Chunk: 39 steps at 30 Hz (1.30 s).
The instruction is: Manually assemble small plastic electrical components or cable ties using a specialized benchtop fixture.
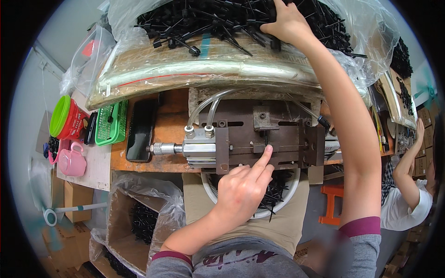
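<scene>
Beneath and around the left fingers [268, 150], bench [170, 124]: orange-brown wood, showing mostly to their left;
Co-worker [410, 204]: well apart to the right of the left fingers; white top, one forearm raised;
Shallow box [259, 72]: cardboard wrapped in clear plastic, beyond the left fingers, its contents reached by the right hand [289, 23];
Heap [208, 21]: black parts with thin stems and chunky ends, spread in that box, mostly to the left of the right fingers, some to the right;
Carton [121, 231]: lined with clear plastic, low and to the left of the left fingers; more black parts inside;
Machine [287, 139]: dark metal plate under the left index fingertip; silver cylinder [199, 150] and clear tubes [204, 111] left of it;
Basin [295, 185]: white and round, below the left fingers, holding black parts;
Green basket [121, 125] and red bucket [72, 121]: both far left of the left fingers, the bucket farther;
Right fingers: in the heap, thumb spread, tips cut off by the upper edge; whether they grasp a part cannot be told;
Left fingers: index stretched out, others bent under; whether these pinch anything cannot be told;
Phone [140, 129]: black, left of the left fingers, beyond the cylinder;
Mug [73, 161]: pink, farther left;
Small black piece [266, 137]: mid-plate, just beyond the left index fingertip.
</scene>
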Available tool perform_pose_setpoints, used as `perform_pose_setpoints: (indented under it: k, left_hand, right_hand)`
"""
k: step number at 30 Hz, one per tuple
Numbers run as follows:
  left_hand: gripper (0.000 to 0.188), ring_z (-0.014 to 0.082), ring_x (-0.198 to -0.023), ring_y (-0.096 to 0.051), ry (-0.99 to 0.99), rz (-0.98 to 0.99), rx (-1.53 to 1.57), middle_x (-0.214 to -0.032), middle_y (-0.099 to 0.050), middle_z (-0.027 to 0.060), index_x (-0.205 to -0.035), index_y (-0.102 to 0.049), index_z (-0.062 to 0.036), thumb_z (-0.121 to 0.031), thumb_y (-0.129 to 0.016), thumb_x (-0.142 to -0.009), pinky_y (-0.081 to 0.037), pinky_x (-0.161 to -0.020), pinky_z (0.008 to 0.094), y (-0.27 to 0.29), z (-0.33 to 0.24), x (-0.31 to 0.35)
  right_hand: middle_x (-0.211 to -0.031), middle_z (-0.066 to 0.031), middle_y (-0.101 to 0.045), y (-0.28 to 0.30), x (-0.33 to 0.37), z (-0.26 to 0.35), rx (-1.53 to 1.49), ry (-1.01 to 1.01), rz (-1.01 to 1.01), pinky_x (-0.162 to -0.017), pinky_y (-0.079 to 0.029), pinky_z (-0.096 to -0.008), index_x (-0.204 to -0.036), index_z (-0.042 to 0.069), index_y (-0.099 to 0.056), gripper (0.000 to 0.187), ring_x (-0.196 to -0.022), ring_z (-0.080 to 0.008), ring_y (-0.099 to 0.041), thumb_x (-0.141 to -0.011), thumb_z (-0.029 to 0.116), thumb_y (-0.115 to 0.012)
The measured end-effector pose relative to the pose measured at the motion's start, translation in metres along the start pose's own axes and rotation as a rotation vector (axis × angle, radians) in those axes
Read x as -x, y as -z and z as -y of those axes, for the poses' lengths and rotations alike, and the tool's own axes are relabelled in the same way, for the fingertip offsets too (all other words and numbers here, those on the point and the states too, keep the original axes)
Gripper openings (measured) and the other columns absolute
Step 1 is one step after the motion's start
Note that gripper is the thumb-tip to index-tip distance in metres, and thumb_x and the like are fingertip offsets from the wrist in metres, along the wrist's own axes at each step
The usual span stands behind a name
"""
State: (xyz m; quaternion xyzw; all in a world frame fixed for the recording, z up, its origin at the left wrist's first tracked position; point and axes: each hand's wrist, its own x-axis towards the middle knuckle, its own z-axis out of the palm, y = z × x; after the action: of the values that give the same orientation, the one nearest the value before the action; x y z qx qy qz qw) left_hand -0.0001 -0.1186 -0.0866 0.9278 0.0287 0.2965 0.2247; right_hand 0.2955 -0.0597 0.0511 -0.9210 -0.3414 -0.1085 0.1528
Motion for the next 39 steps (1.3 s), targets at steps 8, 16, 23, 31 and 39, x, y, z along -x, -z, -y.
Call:
perform_pose_setpoints:
  k: [8, 16, 23, 31, 39]
  left_hand:
    - [0.025, 0.0197, -0.061, -0.067, 0.015, 0.019, 0.009, -0.129, -0.068, 0.0121, -0.093, -0.071, -0.0049, -0.011, -0.082, -0.071, -0.053, -0.058, 0.0278, 0.001, 0.001, 0.0]
    - [0.025, 0.0188, -0.06, -0.066, -0.024, 0.071, 0.021, -0.13, -0.067, 0.0116, -0.094, -0.071, -0.0057, -0.013, -0.082, -0.073, -0.053, -0.057, 0.0281, 0.01, 0.001, 0.002]
    - [0.041, 0.019, -0.069, -0.071, -0.024, 0.134, 0.213, -0.128, -0.068, 0.0122, -0.106, -0.073, -0.006, -0.026, -0.086, -0.073, -0.056, -0.062, 0.0269, 0.044, -0.013, -0.005]
    - [0.046, 0.0182, -0.079, -0.072, -0.03, -0.099, 0.233, -0.119, -0.071, 0.0149, -0.111, -0.073, -0.0025, -0.016, -0.089, -0.071, -0.058, -0.069, 0.0279, 0.05, -0.007, -0.027]
    - [0.048, 0.028, -0.101, -0.071, -0.021, -0.357, 0.231, -0.12, -0.07, 0.0162, -0.116, -0.071, -0.0017, -0.001, -0.086, -0.071, -0.057, -0.087, 0.0349, 0.043, -0.013, -0.043]
  right_hand:
    - [-0.123, -0.0208, -0.061, 0.022, 0.021, -0.038, -0.008, 0.553, -0.022, -0.093, -0.051, -0.0424, -0.127, 0.002, -0.058, 0.057, -0.105, -0.0346, -0.061, -0.074, 0.014, -0.077]
    - [-0.107, -0.0069, -0.06, 0.018, 0.06, -0.051, -0.003, 0.747, -0.255, -0.091, -0.051, -0.0397, -0.116, 0.013, -0.065, 0.046, -0.106, -0.0284, -0.061, -0.074, 0.017, -0.083]
    - [-0.086, 0.0014, -0.057, 0.024, 0.075, -0.073, -0.248, 0.603, -0.238, -0.061, -0.044, -0.0218, -0.093, 0.006, -0.071, 0.016, -0.067, -0.006, -0.056, -0.083, 0.015, -0.08]
    - [-0.083, 0.0021, -0.065, 0.058, 0.062, -0.113, -0.994, 0.099, 0.053, -0.068, -0.049, -0.0198, -0.11, 0.003, -0.071, 0.024, -0.071, -0.0042, -0.059, -0.091, 0.017, -0.075]
    - [-0.081, -0.0082, -0.07, 0.052, 0.168, -0.052, -1.194, 0.173, -0.046, -0.062, -0.052, -0.0242, -0.098, -0.001, -0.067, 0.014, -0.067, -0.012, -0.066, -0.09, 0.009, -0.073]
